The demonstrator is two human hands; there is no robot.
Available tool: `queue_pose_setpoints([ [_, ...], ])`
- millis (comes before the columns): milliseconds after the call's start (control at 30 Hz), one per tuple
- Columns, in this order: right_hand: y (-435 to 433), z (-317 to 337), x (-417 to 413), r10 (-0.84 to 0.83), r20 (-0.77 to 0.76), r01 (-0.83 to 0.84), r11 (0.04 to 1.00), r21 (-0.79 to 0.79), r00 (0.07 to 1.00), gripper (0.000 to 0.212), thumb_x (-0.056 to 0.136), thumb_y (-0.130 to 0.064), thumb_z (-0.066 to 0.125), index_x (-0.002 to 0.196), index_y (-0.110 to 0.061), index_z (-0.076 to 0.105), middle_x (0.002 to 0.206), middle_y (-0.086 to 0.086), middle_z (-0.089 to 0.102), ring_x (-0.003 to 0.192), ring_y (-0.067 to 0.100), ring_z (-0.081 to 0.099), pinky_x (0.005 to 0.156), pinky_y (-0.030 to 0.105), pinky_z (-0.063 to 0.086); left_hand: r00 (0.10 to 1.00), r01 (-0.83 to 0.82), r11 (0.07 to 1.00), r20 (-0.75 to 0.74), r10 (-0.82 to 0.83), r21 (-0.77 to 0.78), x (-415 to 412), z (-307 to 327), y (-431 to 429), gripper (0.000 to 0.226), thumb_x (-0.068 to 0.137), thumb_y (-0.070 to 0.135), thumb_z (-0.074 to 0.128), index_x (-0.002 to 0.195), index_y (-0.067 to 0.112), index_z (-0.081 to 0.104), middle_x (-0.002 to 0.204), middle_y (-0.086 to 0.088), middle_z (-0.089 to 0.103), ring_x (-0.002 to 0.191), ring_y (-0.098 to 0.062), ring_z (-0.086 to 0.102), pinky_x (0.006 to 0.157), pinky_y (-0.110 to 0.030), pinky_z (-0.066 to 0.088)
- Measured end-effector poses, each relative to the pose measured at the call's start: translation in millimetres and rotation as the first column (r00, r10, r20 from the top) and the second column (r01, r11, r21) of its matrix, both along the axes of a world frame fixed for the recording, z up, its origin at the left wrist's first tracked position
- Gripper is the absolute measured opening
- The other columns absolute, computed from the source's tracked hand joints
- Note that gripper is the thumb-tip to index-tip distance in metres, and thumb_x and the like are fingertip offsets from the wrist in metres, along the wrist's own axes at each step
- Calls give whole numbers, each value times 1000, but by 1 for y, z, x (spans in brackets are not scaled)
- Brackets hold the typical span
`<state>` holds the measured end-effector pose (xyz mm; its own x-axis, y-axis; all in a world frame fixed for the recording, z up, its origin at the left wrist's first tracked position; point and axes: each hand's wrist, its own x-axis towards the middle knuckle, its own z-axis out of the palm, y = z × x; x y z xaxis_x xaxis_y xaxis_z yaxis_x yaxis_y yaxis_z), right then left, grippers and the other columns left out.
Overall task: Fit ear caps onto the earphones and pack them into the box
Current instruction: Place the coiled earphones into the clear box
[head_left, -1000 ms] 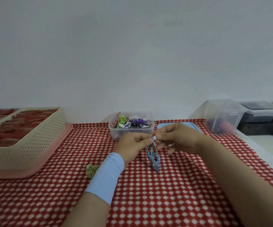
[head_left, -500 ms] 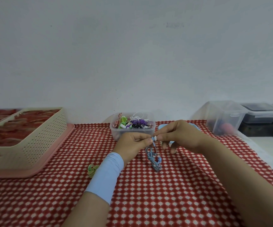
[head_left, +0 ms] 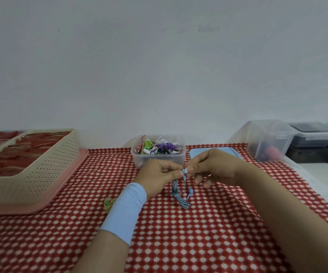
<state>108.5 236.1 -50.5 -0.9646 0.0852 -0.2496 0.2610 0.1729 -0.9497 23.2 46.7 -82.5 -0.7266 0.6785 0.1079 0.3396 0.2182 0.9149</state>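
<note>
My left hand (head_left: 159,177) pinches one bud of a blue earphone (head_left: 179,196), whose coiled cable and second bud hang down to the checked cloth. My right hand (head_left: 210,168) pinches a small white ear cap (head_left: 186,170) against that bud, so the fingertips of both hands meet. Just behind the hands stands a clear box (head_left: 157,154) holding several coloured earphones.
A light blue lid (head_left: 198,153) lies right of the clear box. A green bundle (head_left: 109,202) lies on the cloth by my left wrist. A cream perforated basket (head_left: 35,174) on a pink tray stands at the left. Clear lidded containers (head_left: 269,140) stand at the back right.
Both hands stay joined at the bud. The right fingers have shifted slightly on the cap, and the hanging cable has swung a little.
</note>
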Motion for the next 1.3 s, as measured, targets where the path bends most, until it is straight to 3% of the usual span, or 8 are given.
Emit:
queue_pose_setpoints([
  [267,0,3,3,41,41,-41,999,-1,998,22,85,-10,75,105,-2,77,92,12,78,66,15,72,50,24,57,999,38,997,-28,-40,-67,-3,3,-3,15,86,19,73,100,21,77,96,9,76,91,0,70,84,-15,53],
  [667,-1,1,3,12,27,-11,1000,-24,1000,16,87,-8,72,100,-2,78,87,12,78,66,14,71,53,24,60,998,1,999,-57,-3,-33,-1,-1,0,15,85,22,74,99,24,77,95,13,75,90,5,68,80,-8,50],
  [867,-6,-3,1,-11,77,19,995,-103,997,10,93,-2,66,100,-3,73,80,9,76,60,14,70,51,26,60,996,5,999,-90,-8,-34,-1,-2,-1,15,86,19,73,101,21,77,96,13,75,89,7,67,80,-5,48],
  [967,-5,-3,2,-21,88,35,986,-162,996,19,91,-1,68,108,-8,63,80,11,74,59,17,68,49,28,59,995,5,999,-102,-9,-38,0,-2,0,14,87,20,73,100,24,77,94,14,75,90,5,68,82,-8,50],
  [1100,-6,0,2,-58,-65,61,997,47,996,12,89,-3,74,101,-3,73,76,15,71,60,18,67,50,30,60,997,-35,999,-66,34,-15,1,-1,2,12,87,19,73,98,22,77,90,14,75,85,7,68,74,-4,48],
  [1200,-12,0,1,-54,-188,91,977,193,981,8,91,-8,74,96,-3,78,87,27,73,59,20,67,50,30,58,994,-101,995,-35,101,5,0,-2,3,10,86,21,73,96,21,78,91,14,75,82,9,67,72,-4,48],
  [1300,-16,2,1,-8,-237,81,950,302,972,8,92,-11,74,92,-6,80,82,19,76,61,19,69,55,34,61,988,-152,988,5,152,21,0,-3,3,6,86,24,74,91,26,77,91,15,75,83,6,67,75,-7,48],
])
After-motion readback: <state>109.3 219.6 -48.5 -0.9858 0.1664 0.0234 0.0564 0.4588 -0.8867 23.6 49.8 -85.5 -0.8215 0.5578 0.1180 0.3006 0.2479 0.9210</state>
